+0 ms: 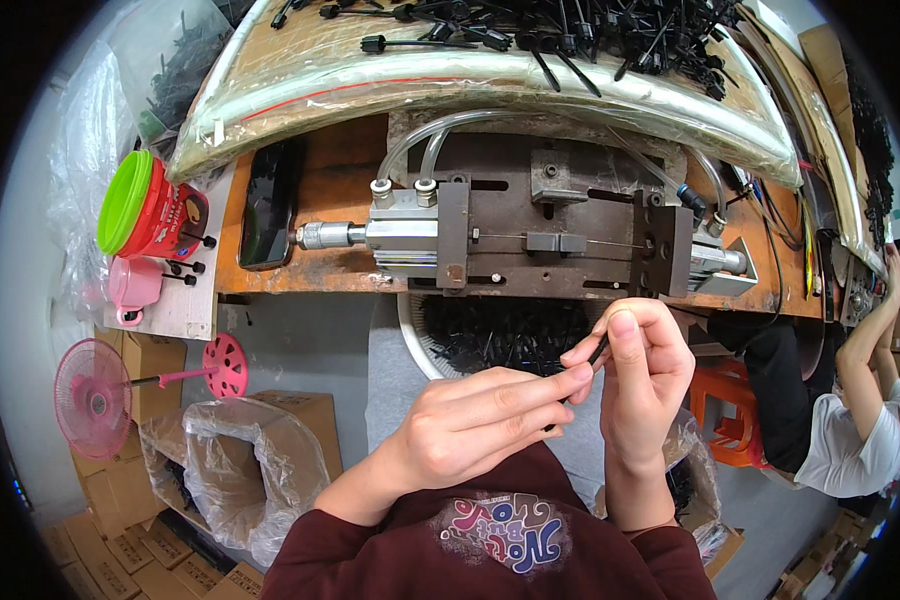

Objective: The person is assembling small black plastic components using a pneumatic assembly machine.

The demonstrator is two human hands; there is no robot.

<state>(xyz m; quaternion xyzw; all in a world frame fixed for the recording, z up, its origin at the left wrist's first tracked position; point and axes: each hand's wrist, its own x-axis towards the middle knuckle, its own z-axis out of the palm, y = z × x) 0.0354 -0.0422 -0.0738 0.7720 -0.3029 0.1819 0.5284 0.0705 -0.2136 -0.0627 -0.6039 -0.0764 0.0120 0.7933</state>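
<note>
One slim, black, rod-like part (598, 349) slants toward one o'clock: the left grip (475, 418) clasps its seven-o'clock stretch, the right grip (642, 365) pinches its one-o'clock end. Fingers (510, 400) hide most of it; its tips and material are hard to make out.

Pale wall (28, 285): 9 o'clock | grey floor (305, 345): 8 o'clock | wooden workbench (338, 195): 10–2 o'clock | orange plastic stool (716, 388): 4 o'clock
</note>
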